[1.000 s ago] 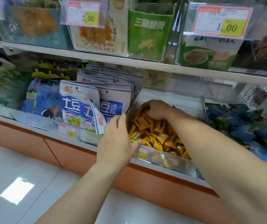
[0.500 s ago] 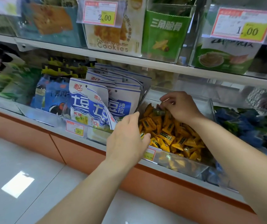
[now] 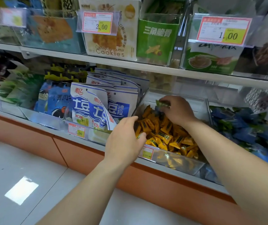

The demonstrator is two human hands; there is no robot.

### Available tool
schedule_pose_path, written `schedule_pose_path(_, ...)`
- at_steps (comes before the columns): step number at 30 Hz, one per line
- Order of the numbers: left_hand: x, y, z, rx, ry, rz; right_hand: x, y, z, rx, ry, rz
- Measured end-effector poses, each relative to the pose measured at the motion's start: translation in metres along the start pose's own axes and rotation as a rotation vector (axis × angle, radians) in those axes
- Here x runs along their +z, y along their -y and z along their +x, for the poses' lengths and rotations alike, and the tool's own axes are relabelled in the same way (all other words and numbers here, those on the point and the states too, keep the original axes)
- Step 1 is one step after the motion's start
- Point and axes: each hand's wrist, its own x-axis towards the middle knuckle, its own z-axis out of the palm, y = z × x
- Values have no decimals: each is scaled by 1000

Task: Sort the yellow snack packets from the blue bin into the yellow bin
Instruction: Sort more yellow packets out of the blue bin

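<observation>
Right hand [image 3: 178,112] has lifted, pinching a green packet [image 3: 160,103], with the blue bin [image 3: 209,114] just to its right; left hand [image 3: 123,140] rests open on the yellow packets [image 3: 165,135].

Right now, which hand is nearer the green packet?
Right: the right hand pinches the green packet at the bin's back; the left hand sits at its front corner, apart.
</observation>
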Motion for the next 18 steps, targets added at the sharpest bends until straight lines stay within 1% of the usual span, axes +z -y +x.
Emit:
schedule_pose_path(1,-1,-1,2,-2,-43,-53,-9,5,-7,-1,-30,127)
schedule_pose_path(2,-2,-3,4,-1,-81,-126,-18,12,-16,11,0,283)
schedule_pose_path(3,-3,-5,5,0,-100,-215,-25,20,-25,17,79,458)
schedule_pose_path(5,-5,-12,8,-6,-61,-406,-33,32,-41,-53,283,754)
schedule_pose_path(7,-4,-16,8,18,-49,-470,-37,38,-45,-130,447,867)
schedule_pose_path(8,-4,-16,8,22,-71,-455,-39,39,-42,-133,471,863)
schedule_pose_path(9,-4,-14,8,9,-90,-425,-39,38,-34,-105,430,824)
schedule_pose_path(10,-4,-12,7,-15,-93,-386,-37,35,-23,-53,331,751)
schedule_pose_path(12,-3,-7,7,-65,-66,-262,-29,22,3,20,116,519)
schedule_pose_path(13,-3,-4,6,-84,-52,-185,-22,15,16,18,91,407)
schedule_pose_path(14,-2,-2,6,-101,-47,-121,-13,10,28,8,125,315)
schedule_pose_path(16,-1,1,5,-131,-59,-51,7,0,49,10,287,195)
schedule_pose_path(18,-1,4,6,-154,-69,-23,23,-5,63,-7,450,13)
